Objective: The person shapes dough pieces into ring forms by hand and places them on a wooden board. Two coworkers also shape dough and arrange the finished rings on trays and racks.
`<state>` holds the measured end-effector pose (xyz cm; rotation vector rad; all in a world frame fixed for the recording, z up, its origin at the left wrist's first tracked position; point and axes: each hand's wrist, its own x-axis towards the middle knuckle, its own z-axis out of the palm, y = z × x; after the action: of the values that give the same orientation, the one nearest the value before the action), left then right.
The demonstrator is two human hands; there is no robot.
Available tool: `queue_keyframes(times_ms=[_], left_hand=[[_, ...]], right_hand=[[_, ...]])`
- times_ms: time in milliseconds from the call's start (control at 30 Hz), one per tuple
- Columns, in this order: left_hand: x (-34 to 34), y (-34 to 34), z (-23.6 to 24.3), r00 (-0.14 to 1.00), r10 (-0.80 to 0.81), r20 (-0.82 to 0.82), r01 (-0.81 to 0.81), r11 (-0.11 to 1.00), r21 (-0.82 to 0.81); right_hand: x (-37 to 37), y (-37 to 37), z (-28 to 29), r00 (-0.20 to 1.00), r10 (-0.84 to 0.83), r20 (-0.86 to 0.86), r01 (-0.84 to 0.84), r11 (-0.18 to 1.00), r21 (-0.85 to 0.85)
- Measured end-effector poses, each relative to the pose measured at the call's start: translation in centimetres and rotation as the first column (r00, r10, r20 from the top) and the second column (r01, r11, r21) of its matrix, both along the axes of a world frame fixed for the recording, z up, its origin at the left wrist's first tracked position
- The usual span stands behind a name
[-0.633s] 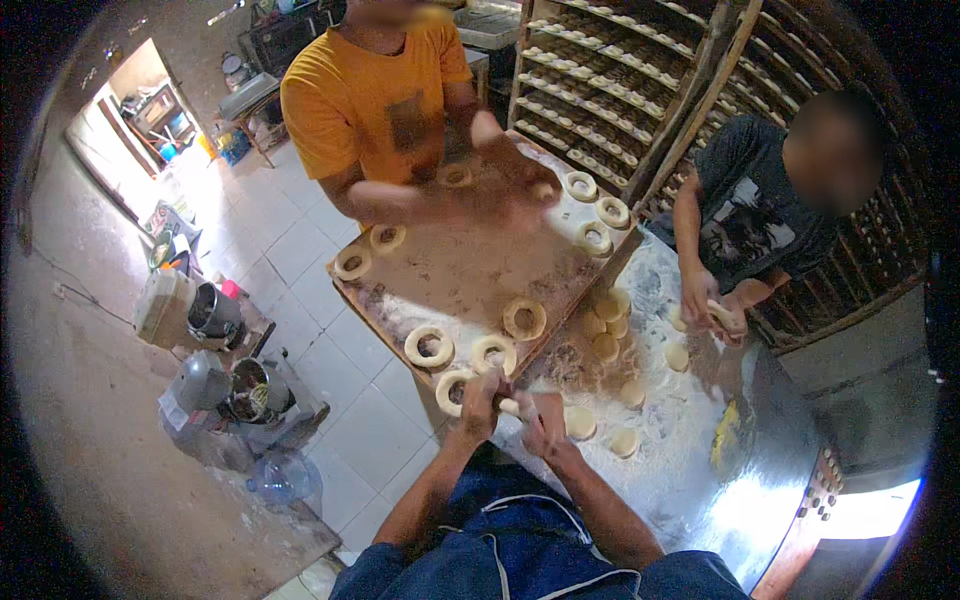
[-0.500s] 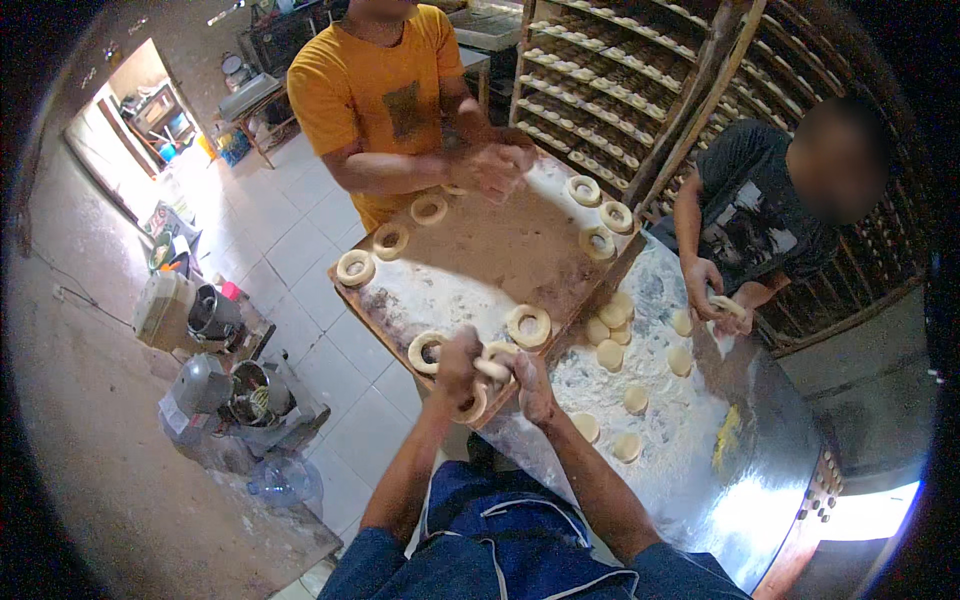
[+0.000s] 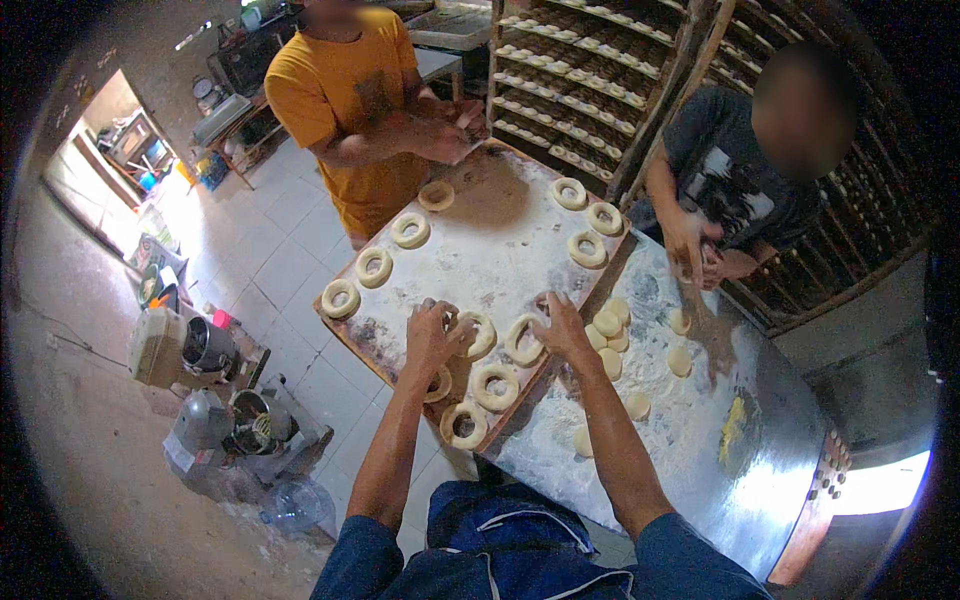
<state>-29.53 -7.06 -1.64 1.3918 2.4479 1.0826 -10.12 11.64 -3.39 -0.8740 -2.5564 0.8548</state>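
Note:
A floured wooden board [image 3: 480, 250] carries several pale dough rings [image 3: 498, 385]. My left hand [image 3: 437, 330], fingers curled, grips the left edge of one ring [image 3: 478, 338] lying on the board. At the board's right edge my right hand [image 3: 560, 325] has its bent fingers on another ring [image 3: 525, 342], gripping its rim. More rings lie along the far left and far right sides. Flat dough rounds [image 3: 610, 322] rest to the right on the floured metal table [image 3: 760, 450].
A person in orange [image 3: 340, 120] works behind the board; another in dark grey [image 3: 720, 170] works at the right. Racks [image 3: 580, 80] of dough pieces line the back. Mixers [image 3: 200, 430] and a water jug [image 3: 295, 505] stand at left, near a doorway [image 3: 100, 180].
My hands have moved up the board and spread apart, each at a separate ring. More dough rings show in the near group. The orange-shirted person's hands have drawn back from the board.

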Motion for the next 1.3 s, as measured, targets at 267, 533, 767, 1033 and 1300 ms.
queue_keyframes(times_ms=[267, 533, 767, 1033, 1300], left_hand=[[-0.6, -2.8, -0.4, 0.995, 0.096, 0.029, -0.099, 0.988, 0.117], [-0.4, -9.8, 1.1, 0.996, -0.082, 0.038, 0.082, 0.997, 0.002], [0.2, -9.8, 0.1, 0.993, 0.006, 0.116, -0.017, 0.996, 0.088], [2.1, -5.7, 1.0, 0.992, 0.117, -0.053, -0.118, 0.993, -0.011], [6.6, -0.1, 5.9, 0.993, -0.002, -0.118, -0.043, 0.925, -0.378]], right_hand=[[0.9, 0.0, 1.6, 0.995, -0.097, 0.003, 0.097, 0.994, -0.058], [1.7, -9.2, 3.0, 0.991, 0.116, -0.063, -0.112, 0.992, 0.062], [1.5, -9.8, 0.7, 0.992, 0.005, -0.122, -0.012, 0.998, -0.056], [1.5, -10.6, 1.6, 0.979, -0.020, -0.201, 0.021, 1.000, 0.004], [3.1, -10.2, -0.2, 0.976, -0.125, -0.179, 0.118, 0.992, -0.048]])
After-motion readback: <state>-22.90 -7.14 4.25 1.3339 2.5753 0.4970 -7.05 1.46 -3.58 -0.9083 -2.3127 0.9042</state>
